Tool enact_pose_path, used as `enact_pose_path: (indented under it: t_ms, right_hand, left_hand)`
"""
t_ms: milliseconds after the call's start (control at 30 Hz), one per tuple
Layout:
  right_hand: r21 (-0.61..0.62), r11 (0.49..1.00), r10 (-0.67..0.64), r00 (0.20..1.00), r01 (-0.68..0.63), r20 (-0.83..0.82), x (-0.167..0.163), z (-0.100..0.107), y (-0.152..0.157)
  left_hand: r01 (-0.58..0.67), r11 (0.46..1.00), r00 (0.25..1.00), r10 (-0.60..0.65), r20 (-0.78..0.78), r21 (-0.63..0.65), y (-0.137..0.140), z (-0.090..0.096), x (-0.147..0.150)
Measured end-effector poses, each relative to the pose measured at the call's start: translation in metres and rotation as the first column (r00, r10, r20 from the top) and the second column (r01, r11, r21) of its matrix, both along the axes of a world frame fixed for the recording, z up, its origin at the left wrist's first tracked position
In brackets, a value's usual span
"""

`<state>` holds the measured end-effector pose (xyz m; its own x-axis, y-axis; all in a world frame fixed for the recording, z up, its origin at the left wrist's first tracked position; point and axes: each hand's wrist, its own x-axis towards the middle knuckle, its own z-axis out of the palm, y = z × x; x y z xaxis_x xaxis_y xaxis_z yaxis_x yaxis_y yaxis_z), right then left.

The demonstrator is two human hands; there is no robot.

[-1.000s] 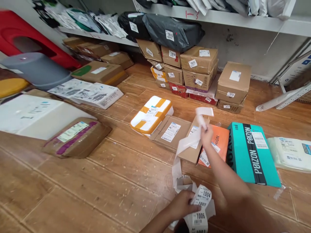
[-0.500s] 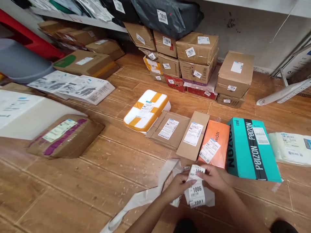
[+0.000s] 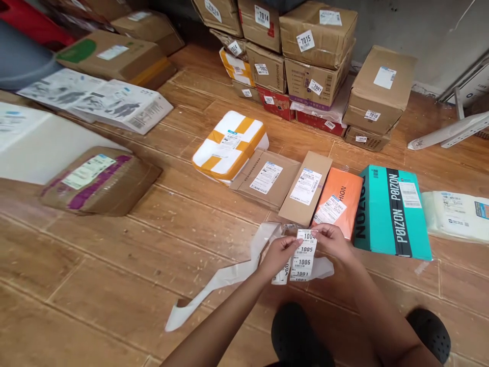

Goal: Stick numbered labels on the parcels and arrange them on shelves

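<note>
Leftward, the left hand could pass above the white paper strip and over bare floor until the purple-taped box; before the right hand, the orange parcel blocks.

We see the right hand, raised right of centre one second ago, now pinching the label strip at lower centre; the pale band it held trails lower left.

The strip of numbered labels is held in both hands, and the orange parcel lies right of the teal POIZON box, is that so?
Not quite: the orange parcel lies left of the teal POIZON box, as the head view shows. The strip of numbered labels is held in the left hand and right hand.
</note>
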<state>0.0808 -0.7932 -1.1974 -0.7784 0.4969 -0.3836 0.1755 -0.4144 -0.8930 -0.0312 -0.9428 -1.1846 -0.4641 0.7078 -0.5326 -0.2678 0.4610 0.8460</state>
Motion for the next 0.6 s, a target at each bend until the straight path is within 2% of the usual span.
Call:
enact_pose_path:
  t_ms: [400,500,600]
  right_hand:
    - [0.0,1.0,0.026,0.998,-0.026,0.049,0.005,-0.006,-0.01]
    - [0.051,0.999,0.011,0.999,-0.014,0.052,0.008,-0.012,-0.013]
    - [0.137,0.99,0.011,0.997,-0.021,0.071,0.013,-0.018,-0.018]
  left_hand:
    - [-0.053,0.998,0.999,0.053,-0.001,0.022,-0.003,0.0,0.008]
    - [-0.087,0.996,0.996,0.088,-0.003,0.014,-0.002,-0.007,0.015]
    - [-0.149,0.989,0.989,0.149,0.008,-0.013,-0.001,-0.025,0.03]
